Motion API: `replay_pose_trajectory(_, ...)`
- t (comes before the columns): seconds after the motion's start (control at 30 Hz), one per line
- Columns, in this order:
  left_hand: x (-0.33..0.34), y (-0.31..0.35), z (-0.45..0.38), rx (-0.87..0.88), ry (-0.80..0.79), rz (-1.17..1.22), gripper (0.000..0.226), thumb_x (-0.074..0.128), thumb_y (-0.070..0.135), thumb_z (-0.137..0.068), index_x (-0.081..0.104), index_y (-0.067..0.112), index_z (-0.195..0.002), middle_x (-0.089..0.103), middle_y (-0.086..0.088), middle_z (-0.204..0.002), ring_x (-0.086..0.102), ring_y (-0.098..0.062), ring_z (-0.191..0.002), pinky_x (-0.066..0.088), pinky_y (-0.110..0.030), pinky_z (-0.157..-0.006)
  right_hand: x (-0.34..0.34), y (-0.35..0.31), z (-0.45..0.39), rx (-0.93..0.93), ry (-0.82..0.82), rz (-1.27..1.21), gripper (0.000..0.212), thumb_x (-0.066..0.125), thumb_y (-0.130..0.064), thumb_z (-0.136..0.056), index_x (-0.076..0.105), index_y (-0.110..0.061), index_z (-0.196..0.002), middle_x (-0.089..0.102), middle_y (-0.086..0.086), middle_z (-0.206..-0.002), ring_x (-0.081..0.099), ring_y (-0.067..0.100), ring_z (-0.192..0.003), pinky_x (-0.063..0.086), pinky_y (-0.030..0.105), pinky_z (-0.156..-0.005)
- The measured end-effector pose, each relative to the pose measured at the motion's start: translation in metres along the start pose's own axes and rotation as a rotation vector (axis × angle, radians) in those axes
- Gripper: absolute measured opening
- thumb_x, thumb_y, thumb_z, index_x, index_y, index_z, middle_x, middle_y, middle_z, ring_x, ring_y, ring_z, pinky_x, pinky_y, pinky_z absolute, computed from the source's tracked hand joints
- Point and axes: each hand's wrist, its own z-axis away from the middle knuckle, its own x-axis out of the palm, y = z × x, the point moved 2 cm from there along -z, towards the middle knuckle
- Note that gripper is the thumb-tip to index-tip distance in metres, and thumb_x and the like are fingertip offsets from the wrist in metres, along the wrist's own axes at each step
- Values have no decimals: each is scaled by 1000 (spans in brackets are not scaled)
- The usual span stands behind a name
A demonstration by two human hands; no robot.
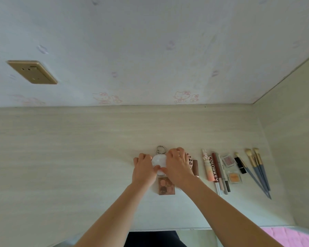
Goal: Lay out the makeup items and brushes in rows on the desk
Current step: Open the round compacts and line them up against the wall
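A round white compact mirror [158,162] with a metal ring at its far end lies on the pale wood desk [78,157]. My left hand [144,169] grips its left side and my right hand [178,166] covers its right side. A small brown eyeshadow palette [166,186] lies just in front of it, partly under my wrists. A round patterned compact [189,160] and a brown tube [196,165] peek out beside my right hand. To the right lie a peach tube [208,167], several pens and lip sticks [219,172], two small blush pans [228,160] [234,177], a black lipstick [240,165] and several blue-handled brushes [257,169].
A white wall with cartoon stickers rises behind the desk, with a gold wall socket [32,72] at upper left. A wooden side panel [292,139] closes the desk on the right. A pink cloth [289,236] shows at the lower right, beyond the desk's front edge.
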Motion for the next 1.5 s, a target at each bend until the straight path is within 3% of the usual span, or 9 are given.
replay_pose_trajectory(0.17, 3, 3, -1, -20, 4, 41, 33, 61, 26, -88, 50, 11, -115, 49, -6, -119, 37, -25, -119, 24, -24, -89, 2, 2, 1, 9, -4, -42, 64, 49, -50, -91, 37, -3, -132, 40, 11, -137, 21, 31, -134, 22, 39, -109)
replay_pose_trajectory(0.43, 2, -2, 7, -53, 7, 259, 25, 63, 20, -85, 41, 16, -96, 51, 2, -95, 36, -21, -105, 32, -25, -68, 5, -4, 6, 2, 29, -35, 54, 55, -47, -90, 36, -7, -119, 54, 12, -119, 32, 30, -123, 31, 39, -97)
replay_pose_trajectory(0.57, -14, -5, 11, -122, 110, 493, 27, 73, 15, -72, 50, 18, -85, 60, 3, -82, 56, -17, -78, 41, -12, -53, -6, -5, 7, -27, 133, -151, 31, 54, -19, -91, 40, -13, -117, 55, 2, -113, 41, 25, -118, 31, 33, -95)
replay_pose_trajectory(0.77, -56, -3, 9, -60, 137, 692, 28, 77, 2, -65, 58, 14, -81, 67, -5, -84, 65, -20, -80, 51, -29, -70, -40, -14, 9, -74, 239, -578, 10, 51, -11, -95, 47, -14, -104, 58, 3, -100, 59, 23, -87, 50, 37, -75)
replay_pose_trajectory(0.87, -81, -9, 12, -71, 113, 814, 26, 79, 4, -67, 63, 13, -86, 70, -3, -87, 69, -17, -79, 53, -23, -66, -53, -27, 7, -42, 250, -742, 7, 50, -17, -95, 49, -18, -102, 61, 0, -100, 60, 19, -88, 52, 35, -76)
replay_pose_trajectory(0.97, -107, -22, 16, -122, 9, 1007, 26, 80, 10, -71, 68, 9, -94, 72, -9, -92, 69, -19, -80, 58, -32, -73, -65, -48, 7, 8, 264, -826, 14, 50, -19, -95, 51, -22, -109, 61, -5, -99, 60, 11, -82, 47, 13, -66)
replay_pose_trajectory(1.07, -134, -38, 18, -143, -99, 1206, 23, 77, 12, -77, 69, 5, -97, 72, -14, -92, 70, -19, -77, 58, -29, -66, -77, -78, 10, 41, 316, -873, 13, 50, -24, -96, 53, -27, -108, 62, -9, -95, 57, -1, -81, 41, 5, -62)
replay_pose_trajectory(1.27, -187, -84, 27, -151, -192, 1408, 14, 64, 16, -86, 75, 7, -87, 70, -6, -83, 66, -16, -71, 54, -28, -65, -88, -148, 15, 208, 284, -1312, 12, 52, -21, -95, 61, -22, -103, 66, 0, -100, 65, 17, -87, 58, 32, -68)
replay_pose_trajectory(1.5, -232, -141, 52, 101, -341, 1345, 30, 62, 32, -88, 67, 19, -115, 67, 0, -94, 67, -18, -96, 54, -39, -89, -76, -237, 21, 428, 234, -1844, 16, 50, -11, -96, 64, -5, -101, 67, 16, -98, 70, 23, -81, 57, 28, -66)
